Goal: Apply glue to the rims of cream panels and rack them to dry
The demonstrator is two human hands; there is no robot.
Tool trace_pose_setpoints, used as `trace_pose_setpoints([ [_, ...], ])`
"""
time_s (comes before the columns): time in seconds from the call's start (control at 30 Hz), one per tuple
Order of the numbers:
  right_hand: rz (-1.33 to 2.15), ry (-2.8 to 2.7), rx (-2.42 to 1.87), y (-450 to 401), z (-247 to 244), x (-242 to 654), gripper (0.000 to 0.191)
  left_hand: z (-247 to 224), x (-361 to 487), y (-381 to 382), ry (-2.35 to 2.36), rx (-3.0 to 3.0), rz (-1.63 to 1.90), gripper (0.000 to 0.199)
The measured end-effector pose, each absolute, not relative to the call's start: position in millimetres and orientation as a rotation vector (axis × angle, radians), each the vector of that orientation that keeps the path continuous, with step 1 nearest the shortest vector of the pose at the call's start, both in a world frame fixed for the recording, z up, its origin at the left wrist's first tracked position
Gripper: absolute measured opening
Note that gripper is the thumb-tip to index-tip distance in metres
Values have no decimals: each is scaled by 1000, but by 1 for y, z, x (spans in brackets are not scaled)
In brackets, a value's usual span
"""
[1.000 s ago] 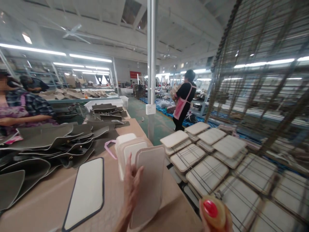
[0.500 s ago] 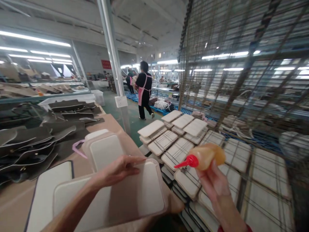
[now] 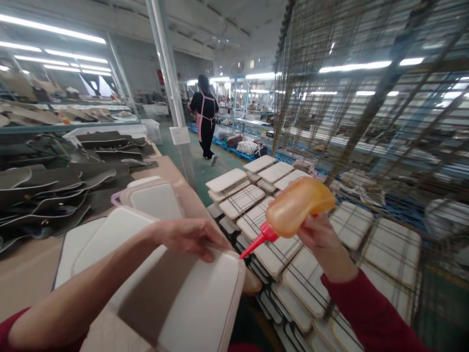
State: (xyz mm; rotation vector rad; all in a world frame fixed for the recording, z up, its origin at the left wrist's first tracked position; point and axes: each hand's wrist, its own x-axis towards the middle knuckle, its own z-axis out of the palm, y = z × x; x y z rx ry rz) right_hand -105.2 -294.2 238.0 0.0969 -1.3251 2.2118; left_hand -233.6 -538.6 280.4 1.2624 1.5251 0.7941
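Note:
My left hand is closed on the upper edge of a white panel with rounded corners and a pale pink rim, which it holds tilted. In my right hand is a squeeze bottle of amber stuff, with a red pointed nozzle. The nozzle tip is at the panel's upper right corner; whether it touches the rim I cannot tell. Beneath and behind the held panel, more white panels lie on the tan-covered table.
Right of the table, wire racks carry rows of similar panels, and raised wire grids stand behind. Dark grey cut pieces are piled at the left. A metal post with a socket stands ahead. A person in a pink apron is in the aisle.
The bottle has tipped nozzle-down and moved left to the panel's corner. My left hand has raised and tilted the panel. The person in the aisle has moved farther off.

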Motion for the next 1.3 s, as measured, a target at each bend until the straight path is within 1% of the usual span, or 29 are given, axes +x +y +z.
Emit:
trace_pose_setpoints([
  [0.2, 2302, -1437, 89, -294, 240, -109, 67, 290, -226, -534, 1518, 1231, 838, 34],
  [0.4, 2319, -1398, 136, -296, 239, -120, 63, 295, -226, -537, 1523, 1168, 753, 37],
  [0.57, 2342, -1403, 145, -301, 236, -127, 66, 298, -228, -541, 1493, 1100, 802, 37],
  [0.77, 2338, -1405, 187, -308, 236, -131, 61, 301, -231, -547, 1439, 1092, 840, 36],
  [0.93, 2351, -1464, 205, -314, 239, -131, 66, 297, -239, -553, 1400, 1109, 845, 39],
  [1.17, 2262, -1501, 203, -317, 239, -131, 65, 281, -259, -560, 1285, 1313, 813, 42],
  [1.3, 2230, -1486, 179, -316, 235, -132, 66, 278, -265, -563, 1281, 1297, 822, 40],
])
